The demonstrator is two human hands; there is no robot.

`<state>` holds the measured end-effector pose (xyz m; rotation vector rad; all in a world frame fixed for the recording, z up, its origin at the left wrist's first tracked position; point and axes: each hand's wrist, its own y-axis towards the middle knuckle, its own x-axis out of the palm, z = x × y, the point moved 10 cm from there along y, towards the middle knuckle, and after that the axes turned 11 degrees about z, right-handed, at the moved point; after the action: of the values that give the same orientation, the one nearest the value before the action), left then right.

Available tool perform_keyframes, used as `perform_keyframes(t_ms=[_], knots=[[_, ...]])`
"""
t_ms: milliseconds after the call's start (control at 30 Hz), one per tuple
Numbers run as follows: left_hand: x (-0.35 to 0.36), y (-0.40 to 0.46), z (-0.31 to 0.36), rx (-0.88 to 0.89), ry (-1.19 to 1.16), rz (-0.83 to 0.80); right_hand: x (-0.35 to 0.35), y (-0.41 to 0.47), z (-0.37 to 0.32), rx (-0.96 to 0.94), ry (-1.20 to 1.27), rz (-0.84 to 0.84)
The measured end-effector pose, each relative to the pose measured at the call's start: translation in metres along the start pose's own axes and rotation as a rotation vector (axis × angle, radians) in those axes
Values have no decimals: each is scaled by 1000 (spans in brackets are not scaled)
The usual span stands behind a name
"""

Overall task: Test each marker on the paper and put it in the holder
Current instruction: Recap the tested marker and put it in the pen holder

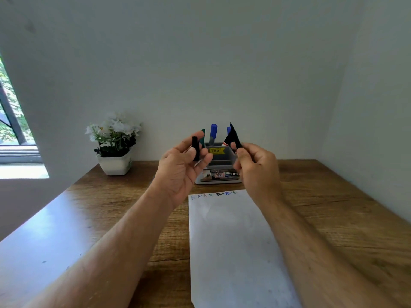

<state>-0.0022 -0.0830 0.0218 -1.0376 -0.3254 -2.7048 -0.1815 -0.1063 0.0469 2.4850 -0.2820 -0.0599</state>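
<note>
I read this as a desk corner in a home or small office. I see a wooden desk [333, 196] pushed against plain pale walls [222, 63], with a potted white-flowered plant [114, 141] at the back left and a grey desk organiser [219, 165] holding markers [213, 133]. A white sheet of paper [233, 252] lies in front. A window [11, 121] at far left shows green foliage outside.

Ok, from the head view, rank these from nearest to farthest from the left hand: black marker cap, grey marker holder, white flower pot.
1. Black marker cap: gripped in the left hand.
2. Grey marker holder: just right, behind it.
3. White flower pot: far left, by the wall.
</note>
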Motion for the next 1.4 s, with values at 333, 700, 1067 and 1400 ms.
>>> perform_keyframes(t_ms=[333,700,1067,1400], knots=[[2,-2,-22,-21,152,45,-12,8,23,233,258,24],[-6,-3,-66,-58,474,53,-33,2,56,173,-342,41],[1,-1,-76,-94,540,-3,-16,-4,72,245,-321,-119],[2,2,-80,-97,579,6,-18,2,77,197,-447,-143]])
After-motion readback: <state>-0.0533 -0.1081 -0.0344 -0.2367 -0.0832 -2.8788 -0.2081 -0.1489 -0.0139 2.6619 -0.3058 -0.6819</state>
